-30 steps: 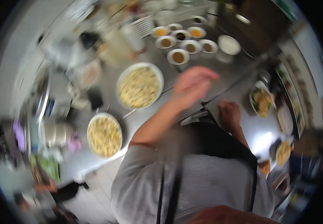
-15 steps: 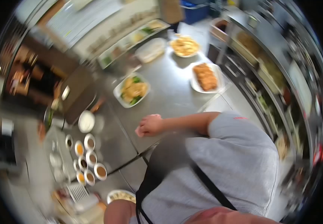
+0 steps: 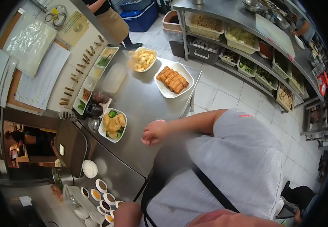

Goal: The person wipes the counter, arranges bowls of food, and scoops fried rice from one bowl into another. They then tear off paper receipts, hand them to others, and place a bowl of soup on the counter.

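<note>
My right hand (image 3: 154, 132) hovers over the steel table (image 3: 139, 90), its fingers curled inward. Whatever they hold, if anything, is hidden. Close to its left stands a white square bowl (image 3: 114, 140) of broccoli topped with pale, sauce-covered pieces (image 3: 114, 125). Farther off, a white dish (image 3: 165, 90) carries golden fried slices (image 3: 174, 80). Behind it is a bowl of pale yellow chunks (image 3: 143, 59). My left arm (image 3: 128, 213) shows only as a bent, bare part at the bottom; its hand is out of sight.
Several small sauce cups (image 3: 101, 185) and a white bowl (image 3: 90, 169) stand lower left. A narrow row of garnish containers (image 3: 95, 72) lines the table's far edge. Steel shelving (image 3: 228, 22) with food tubs runs along the right. A person in a tan apron (image 3: 112, 24) stands at the top.
The view has swung and sharpened, so the table and dishes appear shifted left. My right hand keeps nearly the same pose. The white dish near my left arm has left the view.
</note>
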Demonstrator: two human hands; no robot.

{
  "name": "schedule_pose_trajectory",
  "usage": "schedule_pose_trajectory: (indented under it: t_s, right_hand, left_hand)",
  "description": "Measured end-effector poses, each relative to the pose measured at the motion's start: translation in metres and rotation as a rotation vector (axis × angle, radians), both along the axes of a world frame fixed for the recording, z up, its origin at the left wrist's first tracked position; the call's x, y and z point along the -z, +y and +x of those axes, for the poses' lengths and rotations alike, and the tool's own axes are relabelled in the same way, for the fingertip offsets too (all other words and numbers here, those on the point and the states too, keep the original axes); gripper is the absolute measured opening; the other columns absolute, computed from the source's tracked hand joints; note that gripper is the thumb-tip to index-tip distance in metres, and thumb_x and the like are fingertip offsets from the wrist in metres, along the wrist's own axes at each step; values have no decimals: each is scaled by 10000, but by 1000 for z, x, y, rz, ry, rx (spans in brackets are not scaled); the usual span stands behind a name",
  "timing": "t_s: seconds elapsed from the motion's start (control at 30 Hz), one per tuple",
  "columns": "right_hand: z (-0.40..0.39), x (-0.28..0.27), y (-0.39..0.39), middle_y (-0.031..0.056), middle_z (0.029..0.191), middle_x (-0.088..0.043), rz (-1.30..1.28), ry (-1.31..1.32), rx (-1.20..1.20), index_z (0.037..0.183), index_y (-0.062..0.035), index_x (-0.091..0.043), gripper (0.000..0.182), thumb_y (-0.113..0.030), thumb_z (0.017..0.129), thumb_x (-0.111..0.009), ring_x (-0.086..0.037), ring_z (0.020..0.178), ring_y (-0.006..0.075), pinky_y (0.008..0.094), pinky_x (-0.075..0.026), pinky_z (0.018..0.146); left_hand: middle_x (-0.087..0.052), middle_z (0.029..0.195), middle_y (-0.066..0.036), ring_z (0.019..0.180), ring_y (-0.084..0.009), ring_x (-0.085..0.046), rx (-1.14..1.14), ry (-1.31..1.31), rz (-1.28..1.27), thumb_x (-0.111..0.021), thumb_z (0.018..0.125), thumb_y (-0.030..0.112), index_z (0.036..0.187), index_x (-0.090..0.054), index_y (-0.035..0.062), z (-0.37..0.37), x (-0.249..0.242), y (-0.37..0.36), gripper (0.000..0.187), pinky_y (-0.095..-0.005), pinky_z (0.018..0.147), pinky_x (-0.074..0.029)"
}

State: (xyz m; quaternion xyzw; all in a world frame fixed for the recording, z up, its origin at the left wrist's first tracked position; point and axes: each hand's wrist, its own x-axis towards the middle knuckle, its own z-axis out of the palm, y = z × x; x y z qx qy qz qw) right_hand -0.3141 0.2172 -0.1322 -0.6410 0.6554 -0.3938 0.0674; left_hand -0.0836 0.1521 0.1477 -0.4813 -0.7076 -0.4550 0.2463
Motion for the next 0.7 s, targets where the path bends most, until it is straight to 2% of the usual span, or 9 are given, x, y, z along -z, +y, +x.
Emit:
schedule_pose_trajectory:
  t_s: [0.13,0.17,0.23,0.3,0.37,0.47,0.53,0.6,0.7]
  right_hand:
    - [-48,-53,29,100,938,-517,-143,134,282,978,-130,-532,326,-239,675,-581,-489,885,293,374,-396,757]
    - [-74,-51,39,100,940,-517,-266,-96,430,973,-120,-536,292,-197,694,-571,-484,904,288,378,-383,789]
    - [-121,-66,75,147,977,-514,-89,-268,887,975,-36,-521,284,-129,708,-550,-492,911,297,357,-393,801]
    - [-164,-56,126,174,1031,-512,58,-78,1174,1065,-28,-483,383,-139,704,-550,-494,958,300,344,-396,831]
    - [-184,-40,162,188,1051,-520,391,-349,1186,1057,-13,-491,450,-181,648,-575,-498,978,308,343,-403,834]
    - [-173,-24,179,85,742,-570,599,-1036,845,1178,-84,-372,496,-187,712,-510,-578,509,148,276,-436,383]
    - [-156,-13,172,97,759,-571,442,-1097,781,1239,-118,-256,540,-73,732,-435,-591,526,155,227,-445,391]
    - [-139,-14,157,85,827,-549,214,-1145,925,1168,-104,-382,461,-22,714,-381,-554,525,130,199,-431,379]
    - [-144,2,157,84,904,-531,236,-1175,866,1200,-109,-353,539,-29,667,-369,-542,562,132,209,-444,412]
  left_hand:
    - [-442,524,-63,390,-115,-301,18,4,10,-326,846,200,1331,-125,219,-9,1,-7,525,-251,384,-202]
    - [-444,526,-65,393,-117,-303,24,1,5,-324,853,213,1330,-131,219,-11,-1,-8,514,-251,387,-206]
    - [-446,531,-67,398,-121,-306,40,-2,-1,-319,869,239,1329,-143,219,-15,-4,-11,493,-252,394,-213]
    - [-448,537,-70,403,-125,-309,84,-35,-30,-315,884,264,1328,-155,219,-13,-8,-17,474,-254,400,-220]
    - [-486,572,-86,429,-143,-377,161,-197,-106,-368,852,293,1187,-225,174,-14,-11,-31,383,-258,403,-268]
    - [-517,602,-98,452,-159,-453,280,-527,-199,-537,747,315,763,-429,62,-46,-3,-65,276,-261,377,-318]
    - [-500,614,-66,467,-123,-428,18,-674,109,-493,761,264,915,-419,34,-51,28,-73,286,-226,400,-314]
    - [-482,626,-34,481,-87,-403,-476,-818,508,-449,776,213,1066,-409,7,-51,74,-58,358,-191,422,-311]
    - [-486,662,2,510,-37,-402,-674,-1188,528,-455,825,213,1164,-405,70,-91,116,-52,372,-152,457,-326]
